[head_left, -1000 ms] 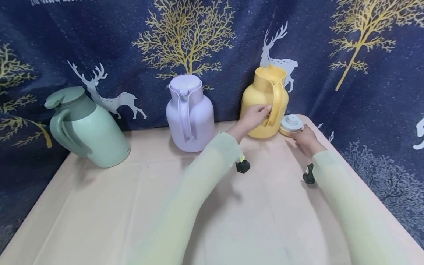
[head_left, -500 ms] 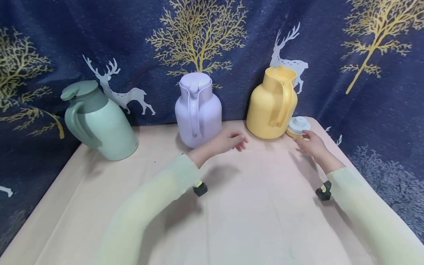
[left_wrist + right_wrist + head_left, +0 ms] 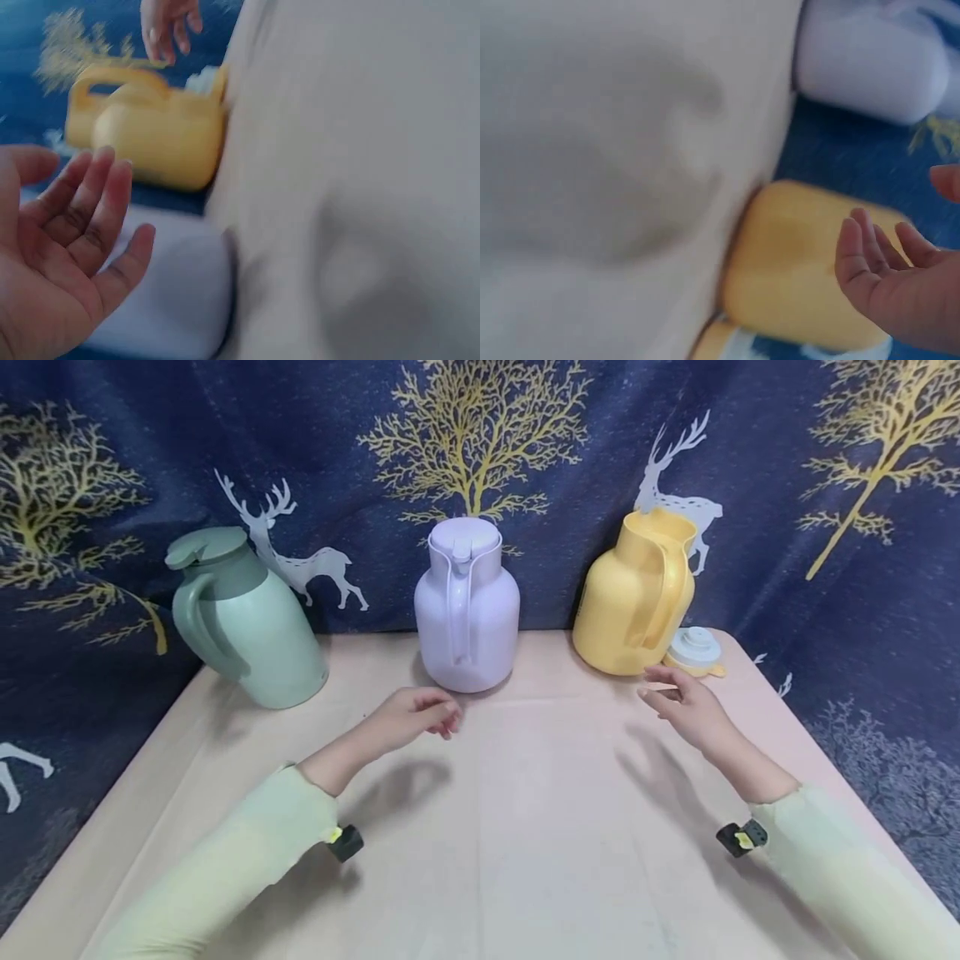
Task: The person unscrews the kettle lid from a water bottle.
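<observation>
My left hand [image 3: 408,717] hangs over the table in front of the lilac thermos jug [image 3: 467,610], its fingers loosely curled around nothing. The left wrist view shows that same hand [image 3: 75,240] with its palm turned up and nothing in it. Over on the right, my right hand [image 3: 688,706] hovers in front of the yellow thermos jug [image 3: 626,602], fingers relaxed and holding nothing. The yellow jug stands with its mouth uncovered. Its lid [image 3: 694,648], white on top with a yellow rim, lies on the table to the jug's right.
A green thermos jug [image 3: 258,627] with its lid on stands at the back left. Behind the jugs hangs a dark blue cloth [image 3: 360,410] printed with trees and deer. A pale cloth covers the table [image 3: 540,827].
My left hand has let go of the yellow jug's handle and moved left and nearer. The right hand has released the lid, left it on the table and drawn back.
</observation>
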The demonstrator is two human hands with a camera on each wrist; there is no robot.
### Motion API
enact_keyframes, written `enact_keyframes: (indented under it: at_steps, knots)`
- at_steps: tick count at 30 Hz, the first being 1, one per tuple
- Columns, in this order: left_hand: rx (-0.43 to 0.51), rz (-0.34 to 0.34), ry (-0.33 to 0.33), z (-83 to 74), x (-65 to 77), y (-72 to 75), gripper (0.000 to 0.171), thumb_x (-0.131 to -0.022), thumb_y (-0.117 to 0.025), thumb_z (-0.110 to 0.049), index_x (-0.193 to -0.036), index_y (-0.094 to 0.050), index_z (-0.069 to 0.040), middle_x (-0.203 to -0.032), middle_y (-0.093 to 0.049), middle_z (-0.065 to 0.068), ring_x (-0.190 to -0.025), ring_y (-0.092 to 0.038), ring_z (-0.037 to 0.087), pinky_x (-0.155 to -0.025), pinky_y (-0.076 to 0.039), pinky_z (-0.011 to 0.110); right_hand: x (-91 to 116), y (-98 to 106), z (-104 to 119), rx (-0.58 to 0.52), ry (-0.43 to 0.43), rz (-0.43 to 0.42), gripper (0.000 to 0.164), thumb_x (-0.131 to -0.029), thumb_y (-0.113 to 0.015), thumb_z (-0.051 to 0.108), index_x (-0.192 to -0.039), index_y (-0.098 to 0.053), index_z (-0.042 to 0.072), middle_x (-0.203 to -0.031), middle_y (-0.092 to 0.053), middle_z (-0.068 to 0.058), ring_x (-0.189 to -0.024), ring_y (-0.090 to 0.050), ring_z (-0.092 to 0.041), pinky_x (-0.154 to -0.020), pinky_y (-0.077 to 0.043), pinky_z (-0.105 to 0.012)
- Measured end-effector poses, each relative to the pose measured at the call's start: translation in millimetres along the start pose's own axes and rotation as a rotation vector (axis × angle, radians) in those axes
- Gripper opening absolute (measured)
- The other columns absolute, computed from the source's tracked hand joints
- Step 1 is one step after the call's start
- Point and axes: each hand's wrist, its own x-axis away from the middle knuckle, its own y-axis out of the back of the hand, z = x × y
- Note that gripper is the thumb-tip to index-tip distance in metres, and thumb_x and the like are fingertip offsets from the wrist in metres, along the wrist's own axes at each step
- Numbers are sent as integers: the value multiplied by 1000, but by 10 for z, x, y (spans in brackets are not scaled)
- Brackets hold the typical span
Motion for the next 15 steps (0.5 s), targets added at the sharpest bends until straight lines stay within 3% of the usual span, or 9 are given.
enact_keyframes:
  at_steps: [2,4,7,10,12,15]
  knots:
    - [-13,-51,-17,8,82,163,31,-105,-54,-12,-122,-62,13,-104,-73,26,-82,-66,3,-90,-60,37,17,-65,108,0,80,-38,59,-105,-56,25,-153,-37,-4,-155,-44,-29,-118,-64,-22,-79,-44,-7]
    - [-38,-115,-33,7,144,325,35,-104,-55,-12,-129,-58,11,-115,-70,28,-88,-64,3,-89,-58,29,19,-127,211,7,172,-79,60,-102,-60,21,-152,-37,-3,-156,-42,-28,-131,-54,-42,-87,-46,-14]
    - [-42,-200,-71,1,189,541,42,-102,-56,-12,-140,-51,6,-133,-61,30,-101,-60,2,-91,-51,18,-33,-207,344,6,266,-107,63,-100,-63,18,-154,-36,-1,-158,-38,-27,-139,-45,-45,-104,-47,-40]
    - [16,-261,-116,-1,187,727,53,-101,-54,-6,-151,-39,2,-147,-51,29,-115,-57,6,-96,-47,13,-139,-261,482,38,280,-58,69,-100,-63,24,-157,-32,2,-163,-32,-26,-149,-32,-46,-116,-33,-65]
    - [70,-281,-133,4,155,835,61,-101,-51,-2,-158,-28,-2,-156,-43,28,-128,-55,15,-104,-46,16,-236,-293,571,70,262,1,75,-100,-62,30,-161,-25,6,-169,-23,-23,-156,-21,-44,-123,-23,-66]
    - [123,-297,-115,6,82,960,72,-103,-51,-8,-165,-14,-12,-166,-32,21,-146,-43,28,-120,-40,31,-392,-350,685,91,241,90,83,-100,-61,36,-165,-15,13,-174,-9,-16,-161,-8,-39,-128,-12,-64]
